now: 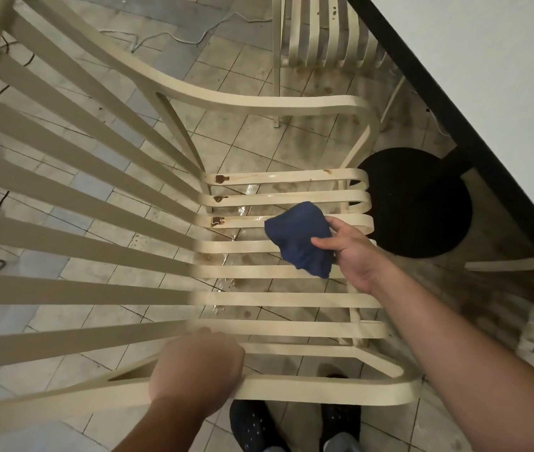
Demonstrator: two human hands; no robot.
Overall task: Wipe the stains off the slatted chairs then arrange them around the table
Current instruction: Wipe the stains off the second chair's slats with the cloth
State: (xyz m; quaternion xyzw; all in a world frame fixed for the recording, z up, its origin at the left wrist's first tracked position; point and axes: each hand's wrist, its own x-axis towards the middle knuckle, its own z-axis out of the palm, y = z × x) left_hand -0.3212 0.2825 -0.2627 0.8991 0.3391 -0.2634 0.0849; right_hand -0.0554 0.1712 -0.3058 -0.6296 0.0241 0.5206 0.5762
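Wiping seems to be the step in hand on the cream slatted chair, which stands directly beneath both hands, its seat slats glistening wet. The right hand pinches a bunched blue cloth between thumb and fingers against the middle slats, likely to work toward the brown stains left of and beyond it. The left hand curls round the near armrest, probably steadying the frame. Beyond the right hand stand a second slatted chair and the white tabletop.

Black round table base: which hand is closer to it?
Right. The right hand, holding the blue cloth, is just beside the base; the left hand grips the chair's near armrest, farther away.
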